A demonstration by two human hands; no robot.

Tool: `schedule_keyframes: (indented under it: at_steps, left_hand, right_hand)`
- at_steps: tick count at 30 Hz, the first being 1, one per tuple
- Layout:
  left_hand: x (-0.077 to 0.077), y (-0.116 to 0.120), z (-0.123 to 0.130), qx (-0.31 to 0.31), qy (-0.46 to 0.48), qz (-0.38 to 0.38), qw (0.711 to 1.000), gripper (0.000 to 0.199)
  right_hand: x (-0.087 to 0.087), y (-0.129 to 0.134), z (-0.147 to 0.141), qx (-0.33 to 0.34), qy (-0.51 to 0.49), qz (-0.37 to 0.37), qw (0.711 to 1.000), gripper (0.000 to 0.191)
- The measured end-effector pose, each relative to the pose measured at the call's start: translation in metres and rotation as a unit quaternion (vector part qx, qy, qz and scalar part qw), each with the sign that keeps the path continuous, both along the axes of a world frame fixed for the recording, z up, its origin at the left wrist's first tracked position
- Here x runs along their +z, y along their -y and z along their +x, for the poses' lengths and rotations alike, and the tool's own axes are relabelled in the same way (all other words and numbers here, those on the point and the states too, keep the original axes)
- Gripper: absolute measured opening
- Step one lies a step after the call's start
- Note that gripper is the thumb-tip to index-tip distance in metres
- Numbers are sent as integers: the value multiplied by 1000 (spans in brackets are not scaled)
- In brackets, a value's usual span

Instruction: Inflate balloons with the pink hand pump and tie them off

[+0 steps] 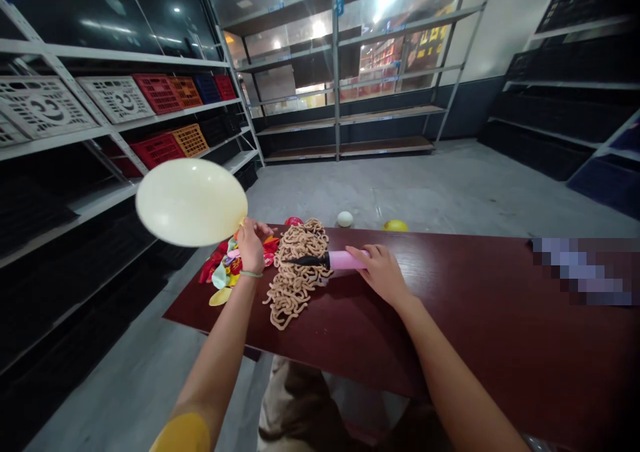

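Note:
At the left, an inflated pale yellow balloon [192,202] is pinched at its neck by my left hand [251,247], which is raised over the table's left end. My right hand [383,272] is wrapped round the pink body of a balloon pump [343,260]. The pump's black nozzle points left, across a heap of beige rope [297,265]. Beside and partly behind my left wrist lie several uninflated balloons [220,277] in red, yellow, pale green and other colours.
The dark red table [465,305] spans the view. Beyond its far edge show a white balloon [345,219], a yellow balloon [395,226] and a red one [293,221]. Shelving with plastic crates [117,99] stands left; a metal rack [336,72] stands at the back.

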State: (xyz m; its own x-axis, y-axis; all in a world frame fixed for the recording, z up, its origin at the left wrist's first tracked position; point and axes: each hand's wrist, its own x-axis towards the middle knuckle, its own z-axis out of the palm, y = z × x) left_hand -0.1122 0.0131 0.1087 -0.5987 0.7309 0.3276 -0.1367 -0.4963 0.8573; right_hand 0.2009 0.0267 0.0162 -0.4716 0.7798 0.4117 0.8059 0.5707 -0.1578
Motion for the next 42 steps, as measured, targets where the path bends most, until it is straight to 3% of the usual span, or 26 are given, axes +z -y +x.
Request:
schedule_keyframes:
  at_steps: [5, 8, 13, 18, 23, 30, 36, 42]
  left_hand:
    - [-8, 3, 10, -80, -71, -54, 993, 42]
    - [-17, -1, 29, -148, -134, -79, 977, 46]
    - [-35, -13, 66, -210, -134, -91, 964, 48]
    - [-52, -19, 87, -235, -124, -113, 957, 48]
    - [-68, -17, 85, -224, -201, -142, 943, 48]
    - [-71, -11, 75, -217, -211, -173, 937, 47]
    - [-72, -11, 81, -242, -246, -188, 920, 54]
    - [-79, -11, 84, -264, -298, -213, 892, 52]
  right_hand:
    - [-2, -1, 1, 38, 3, -10, 999, 62]
    - [0, 1, 1, 58, 2, -17, 998, 64]
    - [5, 7, 0, 76, 10, -48, 996, 61]
    - [8, 10, 0, 63, 13, -83, 994, 58]
    - [10, 11, 0, 65, 8, -97, 993, 56]
    - [6, 8, 1, 60, 24, -89, 994, 53]
    - [8, 2, 5, 29, -6, -17, 999, 41]
    - [19, 9, -4, 23, -102, 172, 980, 16]
